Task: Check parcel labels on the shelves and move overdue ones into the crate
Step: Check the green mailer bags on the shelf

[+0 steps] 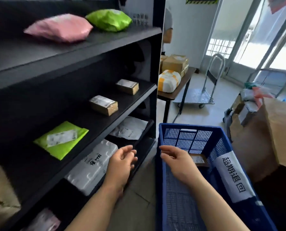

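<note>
Left hand [122, 161] and right hand [176, 158] empty, fingers loosely curled. Crate [187, 138] sat near right; one small box [198, 160] inside. Shelves [38, 54] left held many parcels, so probably early stage.

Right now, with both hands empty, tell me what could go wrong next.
The grey bag lies close to the front edge of its shelf; the left hand reaching past might knock it off. Its printed label does not show, so it could be misjudged. A parcel dropped into the crate may land on the small box inside.
</note>
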Demonstrator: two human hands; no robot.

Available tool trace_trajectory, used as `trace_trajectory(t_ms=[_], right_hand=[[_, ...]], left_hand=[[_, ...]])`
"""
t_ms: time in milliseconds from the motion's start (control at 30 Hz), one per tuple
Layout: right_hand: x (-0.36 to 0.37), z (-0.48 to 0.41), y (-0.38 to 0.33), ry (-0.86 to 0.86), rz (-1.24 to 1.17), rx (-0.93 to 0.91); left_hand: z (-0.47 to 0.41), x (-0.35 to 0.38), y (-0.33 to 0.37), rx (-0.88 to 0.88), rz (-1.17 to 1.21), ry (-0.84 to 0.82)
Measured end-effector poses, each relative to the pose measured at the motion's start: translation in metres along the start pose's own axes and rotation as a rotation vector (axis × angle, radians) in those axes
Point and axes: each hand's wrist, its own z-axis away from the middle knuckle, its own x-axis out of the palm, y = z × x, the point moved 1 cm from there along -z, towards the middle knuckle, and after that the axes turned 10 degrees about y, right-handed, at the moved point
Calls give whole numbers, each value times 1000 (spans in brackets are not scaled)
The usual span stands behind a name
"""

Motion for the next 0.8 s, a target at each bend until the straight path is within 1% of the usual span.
trace_trajectory(t_ms=[167,300,400,633,800], right_hand=[[30,47,-103,-143,-28,-240],[54,83,-174,-260,-83,-419],[83,116,-213,-408,-139,-525],[157,230,-287,-744,-265,-701],[199,319,-327,-933,-280,-765]], left_hand=[[48,-99,60,91,148,186],[92,-164,100,215,243,349],[133,-216,118,280,316,515],[255,-332,124,405,396,875],[331,-415,117,432,472,1092]])
